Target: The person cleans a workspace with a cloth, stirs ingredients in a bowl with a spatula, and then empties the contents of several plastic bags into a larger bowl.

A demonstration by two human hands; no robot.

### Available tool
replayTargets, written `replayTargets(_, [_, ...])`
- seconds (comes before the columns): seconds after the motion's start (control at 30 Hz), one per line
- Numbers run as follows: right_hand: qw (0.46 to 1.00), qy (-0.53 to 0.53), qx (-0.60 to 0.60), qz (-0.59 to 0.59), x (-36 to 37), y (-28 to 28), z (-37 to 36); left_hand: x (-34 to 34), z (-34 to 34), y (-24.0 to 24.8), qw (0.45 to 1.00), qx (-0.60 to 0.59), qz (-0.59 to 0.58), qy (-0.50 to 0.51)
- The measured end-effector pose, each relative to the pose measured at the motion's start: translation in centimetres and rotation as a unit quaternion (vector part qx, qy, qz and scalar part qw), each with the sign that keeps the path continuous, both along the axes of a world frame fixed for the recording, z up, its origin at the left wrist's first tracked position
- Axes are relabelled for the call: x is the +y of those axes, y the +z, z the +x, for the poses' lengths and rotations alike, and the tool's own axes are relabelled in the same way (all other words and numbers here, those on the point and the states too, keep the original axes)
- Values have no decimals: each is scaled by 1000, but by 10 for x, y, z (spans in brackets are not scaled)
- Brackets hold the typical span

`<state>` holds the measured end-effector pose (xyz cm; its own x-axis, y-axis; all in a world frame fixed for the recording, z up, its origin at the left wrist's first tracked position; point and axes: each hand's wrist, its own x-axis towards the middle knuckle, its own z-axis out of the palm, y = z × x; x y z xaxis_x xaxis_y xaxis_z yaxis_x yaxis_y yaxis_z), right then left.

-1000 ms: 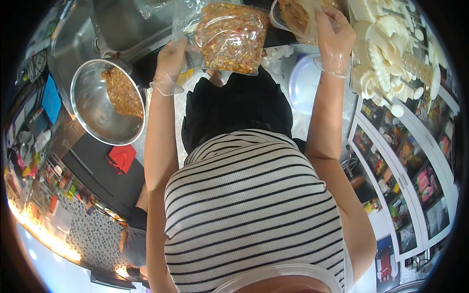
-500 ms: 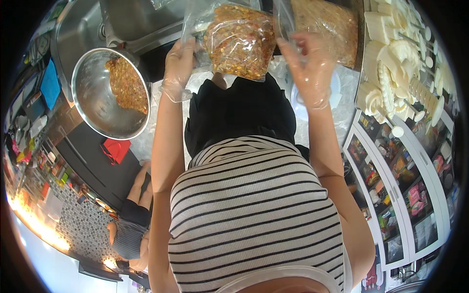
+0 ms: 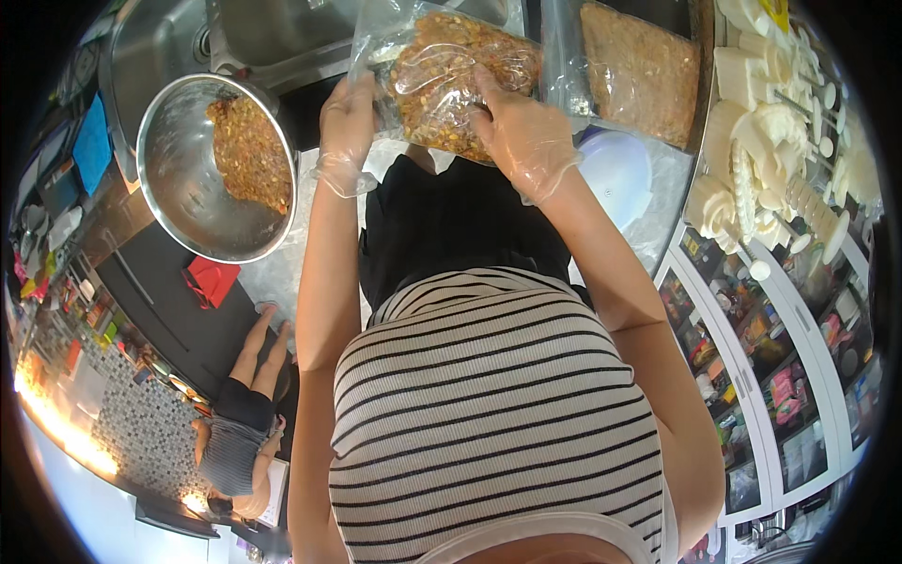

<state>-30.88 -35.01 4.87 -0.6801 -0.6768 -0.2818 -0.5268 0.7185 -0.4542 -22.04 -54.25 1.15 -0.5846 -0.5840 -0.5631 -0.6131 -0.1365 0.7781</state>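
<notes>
A clear plastic bag (image 3: 460, 80) filled with a flat slab of brown, nutty, seeded mixture lies in front of me. Both my hands wear thin transparent gloves. At the bag's left edge, my left hand (image 3: 348, 122) has its fingers closed on the plastic. My right hand (image 3: 526, 132) rests on top of the bag's right half, fingers reaching over the filling, thumb and forefinger apart. To the right lies another bagged slab (image 3: 641, 75), paler and squared off. A steel bowl (image 3: 174, 179) on the left holds a lump of the same mixture (image 3: 249, 155).
A steel sink (image 3: 282, 28) is at the back left. Cream-coloured piped shapes on pins (image 3: 752, 141) crowd the right side. A whitish round lid-like thing (image 3: 615, 179) sits low behind my right wrist. Another person (image 3: 235, 442) stands at the far left, near a red bag (image 3: 212, 280).
My right hand has moved left from beside the paler slab onto the nutty bag. The left hand stays at the bag's edge. The view has shifted slightly.
</notes>
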Motion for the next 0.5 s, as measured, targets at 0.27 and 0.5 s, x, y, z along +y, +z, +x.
replayTargets(0.27, [995,-24,-48,-89,7,15,-5,4,-3,31,997,30,57,34])
replayTargets(0.5, [886,-153,-292,-327,4,80,-5,47,-21,156,974,158,-100,-126])
